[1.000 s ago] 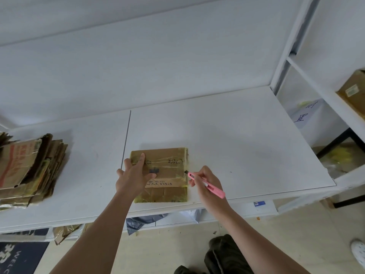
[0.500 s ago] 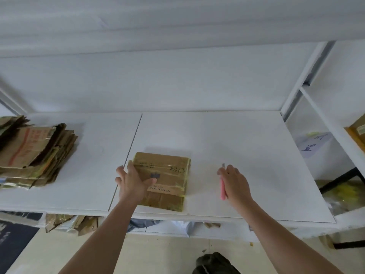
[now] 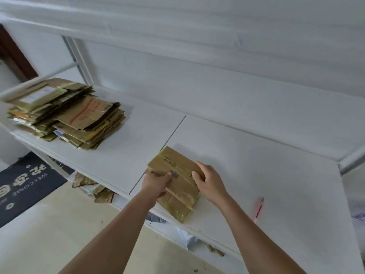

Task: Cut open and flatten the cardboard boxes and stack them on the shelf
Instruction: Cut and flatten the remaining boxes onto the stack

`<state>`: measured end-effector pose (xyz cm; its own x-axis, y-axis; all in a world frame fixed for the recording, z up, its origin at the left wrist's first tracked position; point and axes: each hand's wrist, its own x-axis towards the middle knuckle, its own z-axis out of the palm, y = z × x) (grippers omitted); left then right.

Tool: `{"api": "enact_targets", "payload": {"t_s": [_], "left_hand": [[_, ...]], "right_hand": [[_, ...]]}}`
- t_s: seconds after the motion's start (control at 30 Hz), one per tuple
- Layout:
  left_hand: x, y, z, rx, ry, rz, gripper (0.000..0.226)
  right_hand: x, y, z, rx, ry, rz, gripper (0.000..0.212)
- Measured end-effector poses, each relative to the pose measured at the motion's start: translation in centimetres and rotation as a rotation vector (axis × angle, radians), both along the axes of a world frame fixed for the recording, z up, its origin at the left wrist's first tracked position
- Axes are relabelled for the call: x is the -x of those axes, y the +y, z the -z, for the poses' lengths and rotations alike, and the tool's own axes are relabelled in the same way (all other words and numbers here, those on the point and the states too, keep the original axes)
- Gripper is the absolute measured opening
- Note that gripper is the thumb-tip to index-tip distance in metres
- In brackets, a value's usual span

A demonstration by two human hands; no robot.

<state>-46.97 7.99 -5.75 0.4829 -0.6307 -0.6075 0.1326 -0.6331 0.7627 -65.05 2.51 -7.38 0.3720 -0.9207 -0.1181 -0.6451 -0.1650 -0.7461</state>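
One taped cardboard box [image 3: 175, 180] sat near the front edge of the white shelf [image 3: 276, 175]. Left hand [image 3: 157, 182] gripped its left side, right hand [image 3: 210, 179] curled over its right edge. One pink cutter [image 3: 259, 209] lay loose to the right. One stack of flattened boxes [image 3: 65, 113] far left. Welcome mat [image 3: 23, 182] on floor.

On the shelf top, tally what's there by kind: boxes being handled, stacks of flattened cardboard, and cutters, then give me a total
Cardboard box, gripped by the left hand and the right hand: 1
Stack of flattened cardboard, sheets too overlapped to count: 1
Pink cutter, lying on the white shelf, touched by neither hand: 1
Total: 3
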Motion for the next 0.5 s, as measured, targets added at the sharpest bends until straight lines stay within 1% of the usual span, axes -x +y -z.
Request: {"api": "enact_targets", "payload": {"t_s": [0.07,0.13,0.2,0.23,0.3,0.4,0.43,0.5], "left_hand": [[-0.9,0.1,-0.2,0.019,0.089,-0.022,0.047],[-0.7,0.2,-0.4,0.029,0.170,-0.014,0.053],[-0.1,0.4,0.0,0.027,0.233,-0.056,0.059],[0.2,0.4,0.3,0.025,0.235,-0.073,0.060],[0.4,0.4,0.7,0.013,0.190,-0.079,0.057],[0.2,0.4,1.0,-0.015,0.086,-0.044,0.050],[0.2,0.3,1.1,-0.019,0.063,-0.044,0.048],[0.2,0.3,1.1,-0.041,0.019,-0.037,0.046]], "right_hand": [[-0.9,0.2,0.1,0.064,0.032,0.012,0.041],[-0.8,0.3,0.3,0.091,0.102,0.000,0.036],[-0.8,0.0,0.5,0.089,0.162,-0.073,0.039],[-0.8,0.0,0.6,0.076,0.149,-0.110,0.044],[-1.3,-0.1,0.6,0.046,0.090,-0.166,0.060],[-2.5,-0.3,0.5,0.063,0.159,-0.195,0.078],[-2.8,-0.4,0.5,0.078,0.186,-0.198,0.082],[-3.2,-0.7,0.4,0.088,0.207,-0.195,0.083]]}}
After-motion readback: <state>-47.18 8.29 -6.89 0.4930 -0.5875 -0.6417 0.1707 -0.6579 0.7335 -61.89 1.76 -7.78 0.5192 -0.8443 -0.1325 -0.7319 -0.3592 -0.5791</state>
